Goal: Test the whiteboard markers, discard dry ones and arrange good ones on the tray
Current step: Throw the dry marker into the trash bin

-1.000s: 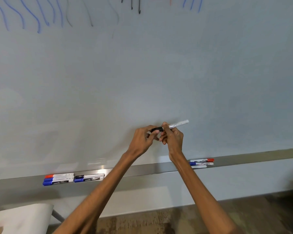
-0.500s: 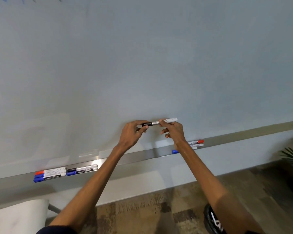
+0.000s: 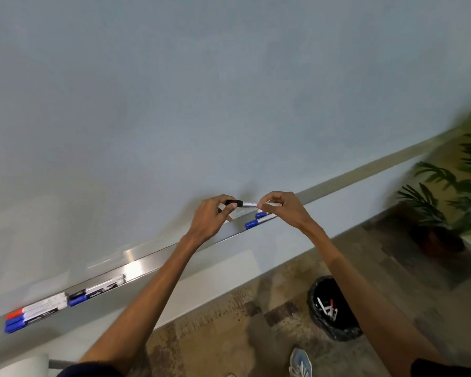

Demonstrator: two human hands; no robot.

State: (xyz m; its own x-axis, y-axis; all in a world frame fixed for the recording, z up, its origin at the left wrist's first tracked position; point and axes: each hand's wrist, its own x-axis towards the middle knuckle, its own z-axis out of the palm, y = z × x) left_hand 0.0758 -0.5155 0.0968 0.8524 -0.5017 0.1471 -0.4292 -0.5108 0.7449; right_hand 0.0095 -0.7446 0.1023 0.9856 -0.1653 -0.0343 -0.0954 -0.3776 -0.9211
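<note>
Two hands share one marker at this moment, just above the tray and a little right of its middle. My left hand has its fingers curled round the black cap end. My right hand pinches the white barrel end between thumb and fingertips. Neither hand has anything else in it.

A second ago both hands were bunched close together on the cap end, with the barrel sticking out to the right. Since then they have drawn apart along the marker, which lies nearly level between them. It has also dropped from higher up the whiteboard to just over the tray. I cannot tell from here whether the cap is fully seated or half off.

My view has swung down and to the right as well. The test strokes on the board above the tray have gone out of frame. A black bin on the floor below the tray has come in, with a few markers in it. Blue markers lie on the tray directly under my right hand. A larger group sits at the tray's left end.

I read this as the test being over for this marker and the sorting about to happen. It could go either way: tray directly beneath, bin further below.
</note>
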